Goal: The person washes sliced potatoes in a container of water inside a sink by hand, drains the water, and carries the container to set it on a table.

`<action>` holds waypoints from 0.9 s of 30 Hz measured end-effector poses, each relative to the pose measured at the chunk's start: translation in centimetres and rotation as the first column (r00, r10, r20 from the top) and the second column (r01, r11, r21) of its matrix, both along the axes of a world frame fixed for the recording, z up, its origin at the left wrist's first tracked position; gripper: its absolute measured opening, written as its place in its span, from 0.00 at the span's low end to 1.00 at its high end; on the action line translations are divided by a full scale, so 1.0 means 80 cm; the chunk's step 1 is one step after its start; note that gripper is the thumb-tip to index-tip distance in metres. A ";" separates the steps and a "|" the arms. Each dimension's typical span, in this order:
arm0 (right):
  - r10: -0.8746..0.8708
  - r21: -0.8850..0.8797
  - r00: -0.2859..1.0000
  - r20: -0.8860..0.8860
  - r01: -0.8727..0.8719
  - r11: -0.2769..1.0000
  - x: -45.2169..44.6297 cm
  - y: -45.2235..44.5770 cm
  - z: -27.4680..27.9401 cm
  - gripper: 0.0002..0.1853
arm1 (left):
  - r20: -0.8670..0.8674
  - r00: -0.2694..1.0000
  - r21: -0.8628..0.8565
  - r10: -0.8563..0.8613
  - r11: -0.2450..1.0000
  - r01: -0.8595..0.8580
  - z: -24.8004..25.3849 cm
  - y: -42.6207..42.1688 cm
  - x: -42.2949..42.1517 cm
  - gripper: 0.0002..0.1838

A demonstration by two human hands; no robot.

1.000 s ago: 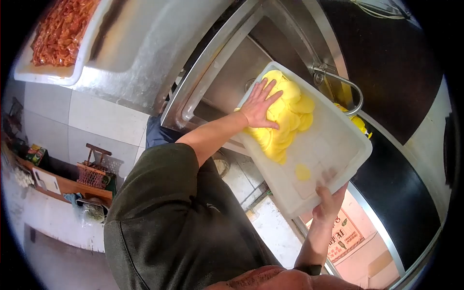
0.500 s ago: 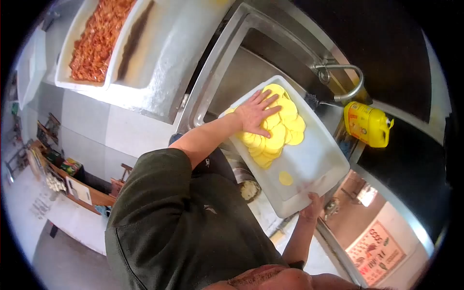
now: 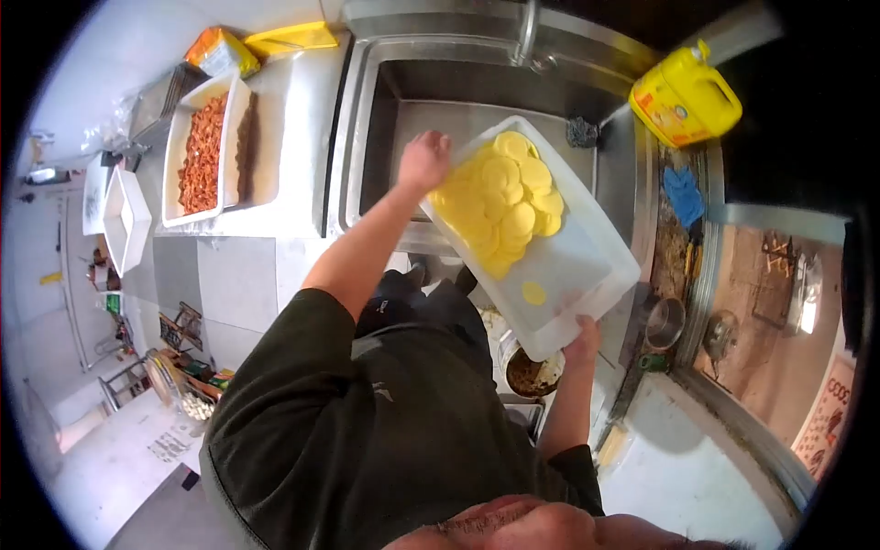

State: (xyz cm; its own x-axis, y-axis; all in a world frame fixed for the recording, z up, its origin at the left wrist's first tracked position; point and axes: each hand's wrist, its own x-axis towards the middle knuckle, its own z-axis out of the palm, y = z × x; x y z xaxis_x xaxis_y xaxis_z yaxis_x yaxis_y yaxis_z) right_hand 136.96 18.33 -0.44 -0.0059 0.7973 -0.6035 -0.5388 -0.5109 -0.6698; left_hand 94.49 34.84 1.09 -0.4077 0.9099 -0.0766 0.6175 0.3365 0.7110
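A white plastic tray (image 3: 587,252) is tilted over the front of the steel sink. Thin round yellow slices (image 3: 504,197) lie overlapping in a heap at its left end, and a single slice (image 3: 533,293) lies apart nearer me. My right hand (image 3: 582,339) grips the tray's near right corner, its thumb at the rim. Beside the tray's upper left end is my left hand (image 3: 426,162), with its fingers curled. It is slightly blurred, and whether it holds the rim or anything else cannot be made out.
A faucet (image 3: 527,41) stands behind the sink (image 3: 367,137), which holds a dark scrubber (image 3: 581,133). On the right are a yellow jug (image 3: 683,101), a blue cloth (image 3: 683,195) and a metal pot (image 3: 665,321). A tub of reddish chopped food (image 3: 202,151) sits on the left counter (image 3: 302,119).
My left hand has lifted off the slices and moved left, beyond the tray's end, its fingers now curled. My right hand keeps its corner grip. The view has turned.
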 end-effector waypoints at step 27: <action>0.862 -0.091 0.488 0.133 -0.860 0.501 -0.364 0.081 0.051 0.33 | 0.359 0.656 -0.131 0.664 0.732 -0.669 0.071 -0.505 -0.302 0.24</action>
